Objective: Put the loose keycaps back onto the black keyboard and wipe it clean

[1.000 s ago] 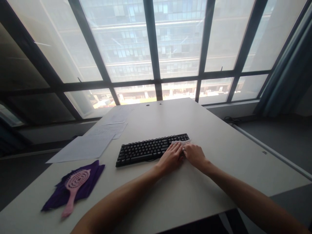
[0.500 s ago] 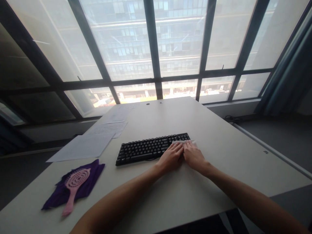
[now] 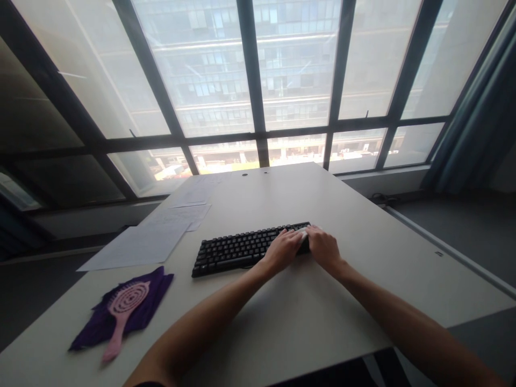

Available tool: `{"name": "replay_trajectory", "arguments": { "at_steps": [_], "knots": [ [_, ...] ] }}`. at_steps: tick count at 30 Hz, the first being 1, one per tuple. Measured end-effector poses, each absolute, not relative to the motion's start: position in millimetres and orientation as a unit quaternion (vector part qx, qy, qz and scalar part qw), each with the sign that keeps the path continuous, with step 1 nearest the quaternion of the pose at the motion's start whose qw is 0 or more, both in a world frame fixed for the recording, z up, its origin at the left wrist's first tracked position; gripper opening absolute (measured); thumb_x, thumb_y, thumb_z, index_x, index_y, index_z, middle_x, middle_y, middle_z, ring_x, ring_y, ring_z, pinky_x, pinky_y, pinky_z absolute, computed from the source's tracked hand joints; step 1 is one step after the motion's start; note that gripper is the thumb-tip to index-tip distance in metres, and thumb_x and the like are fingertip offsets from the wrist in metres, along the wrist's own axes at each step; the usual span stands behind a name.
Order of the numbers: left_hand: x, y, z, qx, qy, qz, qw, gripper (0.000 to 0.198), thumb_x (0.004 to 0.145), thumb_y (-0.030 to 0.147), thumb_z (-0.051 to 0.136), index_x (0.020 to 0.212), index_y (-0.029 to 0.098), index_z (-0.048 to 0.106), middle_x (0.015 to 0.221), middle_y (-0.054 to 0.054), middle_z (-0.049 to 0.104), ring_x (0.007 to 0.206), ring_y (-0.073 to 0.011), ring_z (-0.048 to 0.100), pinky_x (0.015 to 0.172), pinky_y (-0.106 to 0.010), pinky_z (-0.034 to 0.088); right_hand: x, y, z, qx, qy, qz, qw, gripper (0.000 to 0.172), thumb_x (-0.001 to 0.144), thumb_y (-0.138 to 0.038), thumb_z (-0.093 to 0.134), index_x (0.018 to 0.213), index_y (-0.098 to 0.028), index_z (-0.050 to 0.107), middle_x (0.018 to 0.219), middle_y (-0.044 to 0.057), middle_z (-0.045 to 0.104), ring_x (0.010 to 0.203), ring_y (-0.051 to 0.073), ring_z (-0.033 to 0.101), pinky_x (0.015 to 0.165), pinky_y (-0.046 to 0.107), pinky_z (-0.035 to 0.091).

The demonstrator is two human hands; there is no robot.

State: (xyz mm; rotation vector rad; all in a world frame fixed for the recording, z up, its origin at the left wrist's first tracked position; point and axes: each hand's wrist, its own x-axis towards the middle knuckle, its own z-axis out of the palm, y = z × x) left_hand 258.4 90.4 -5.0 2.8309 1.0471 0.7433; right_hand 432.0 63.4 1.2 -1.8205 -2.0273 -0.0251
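Note:
A black keyboard (image 3: 234, 250) lies at a slight slant on the white table. Over its right end, my left hand (image 3: 283, 250) is closed, with the fingers bent over the keys. My right hand (image 3: 323, 247) is closed at the keyboard's right edge, close beside the left. Between the two hands shows a bunched white tissue (image 3: 303, 231), gripped by the fingers of both. Most of the tissue and the number keys beneath are hidden by my hands.
A pink hairbrush (image 3: 128, 301) rests on a folded purple cloth (image 3: 151, 306) at the left front. Several sheets of paper (image 3: 139, 247) lie along the table's left side. Behind the white table (image 3: 282, 196) stand tall windows; a blue curtain (image 3: 467, 123) hangs at the right.
The tissue lay flatter under my fingertips and is now bunched between my hands. Both hands have moved slightly away from me, and the right fingers are more curled.

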Motion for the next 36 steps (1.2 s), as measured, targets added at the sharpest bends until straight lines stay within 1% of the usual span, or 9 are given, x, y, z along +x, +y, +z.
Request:
{"name": "replay_trajectory", "arguments": {
  "at_steps": [4, 8, 11, 13, 15, 17, 24, 30, 36],
  "knots": [
    [267.9, 106.2, -3.3, 0.89, 0.367, 0.272, -0.002, 0.032, 0.104, 0.018, 0.041, 0.124, 0.021, 0.066, 0.132, -0.007, 0.07, 0.127, -0.0231, 0.062, 0.117, -0.046, 0.042, 434.9, 81.0, -4.2, -0.644, -0.728, -0.02, 0.233, 0.043, 0.104, -0.015, 0.035, 0.133, -0.02, 0.066, 0.145, 0.006, 0.062, 0.144, 0.02, 0.047, 0.114, 0.031, 0.04],
    [272.3, 108.8, -12.8, 0.891, 0.369, 0.262, -0.001, 0.034, 0.101, 0.016, 0.04, 0.122, 0.019, 0.067, 0.132, -0.009, 0.07, 0.128, -0.0241, 0.062, 0.117, -0.047, 0.043, 437.0, 86.1, -6.4, -0.642, -0.74, 0.013, 0.2, 0.041, 0.104, -0.019, 0.037, 0.131, -0.024, 0.068, 0.142, 0.005, 0.065, 0.131, 0.021, 0.059, 0.104, 0.03, 0.047],
    [271.8, 105.9, -19.9, 0.897, 0.365, 0.251, 0.016, 0.031, 0.1, 0.027, 0.049, 0.127, 0.017, 0.062, 0.138, -0.014, 0.066, 0.135, -0.0278, 0.056, 0.118, -0.05, 0.041, 438.4, 84.6, -4.9, -0.644, -0.745, 0.034, 0.17, 0.04, 0.103, -0.021, 0.038, 0.128, -0.025, 0.069, 0.139, 0.007, 0.066, 0.119, 0.022, 0.066, 0.097, 0.029, 0.049],
    [270.7, 104.6, -22.6, 0.905, 0.349, 0.242, 0.024, 0.044, 0.095, 0.038, 0.061, 0.133, 0.016, 0.057, 0.145, -0.017, 0.06, 0.141, -0.0311, 0.05, 0.12, -0.052, 0.037, 439.8, 83.9, -3.7, -0.64, -0.748, 0.039, 0.17, 0.039, 0.103, -0.022, 0.038, 0.125, -0.024, 0.07, 0.137, 0.007, 0.067, 0.116, 0.022, 0.067, 0.095, 0.029, 0.049],
    [270.0, 104.7, -24.1, 0.912, 0.337, 0.234, 0.026, 0.058, 0.089, 0.042, 0.069, 0.138, 0.015, 0.053, 0.15, -0.02, 0.054, 0.144, -0.0333, 0.047, 0.121, -0.054, 0.035, 441.3, 83.8, -3.3, -0.632, -0.753, 0.047, 0.177, 0.037, 0.103, -0.022, 0.039, 0.123, -0.024, 0.07, 0.137, 0.007, 0.067, 0.117, 0.022, 0.067, 0.095, 0.028, 0.048],
    [270.0, 105.7, -24.7, 0.91, 0.342, 0.233, 0.027, 0.063, 0.087, 0.04, 0.071, 0.14, 0.014, 0.051, 0.151, -0.02, 0.053, 0.144, -0.0337, 0.046, 0.121, -0.053, 0.035, 442.6, 84.4, -4.0, -0.625, -0.756, 0.053, 0.186, 0.036, 0.103, -0.022, 0.04, 0.124, -0.024, 0.069, 0.138, 0.006, 0.067, 0.12, 0.022, 0.065, 0.097, 0.027, 0.047],
    [271.7, 105.6, -24.5, 0.901, 0.342, 0.266, 0.037, 0.06, 0.087, 0.035, 0.071, 0.142, 0.018, 0.052, 0.151, -0.016, 0.054, 0.143, -0.0314, 0.048, 0.121, -0.052, 0.036, 443.8, 90.7, -7.3, -0.61, -0.759, 0.054, 0.223, 0.04, 0.102, -0.018, 0.038, 0.13, -0.022, 0.067, 0.141, 0.005, 0.065, 0.132, 0.019, 0.058, 0.107, 0.027, 0.043],
    [272.0, 104.1, -27.0, 0.906, 0.344, 0.248, 0.017, 0.06, 0.089, 0.035, 0.068, 0.144, 0.017, 0.05, 0.153, -0.016, 0.052, 0.146, -0.0316, 0.044, 0.122, -0.053, 0.034, 445.9, 91.6, -6.7, -0.593, -0.775, 0.057, 0.212, 0.042, 0.102, -0.018, 0.04, 0.135, -0.024, 0.064, 0.146, 0.004, 0.062, 0.141, 0.018, 0.05, 0.112, 0.027, 0.041],
    [274.1, 103.0, -26.6, 0.909, 0.343, 0.238, 0.002, 0.056, 0.092, 0.032, 0.066, 0.142, 0.014, 0.051, 0.15, -0.018, 0.055, 0.145, -0.0303, 0.046, 0.123, -0.048, 0.034, 445.3, 90.1, -5.7, -0.603, -0.771, 0.053, 0.195, 0.042, 0.1, -0.016, 0.04, 0.133, -0.022, 0.066, 0.144, 0.007, 0.063, 0.133, 0.02, 0.057, 0.108, 0.029, 0.044]
  ]
}}
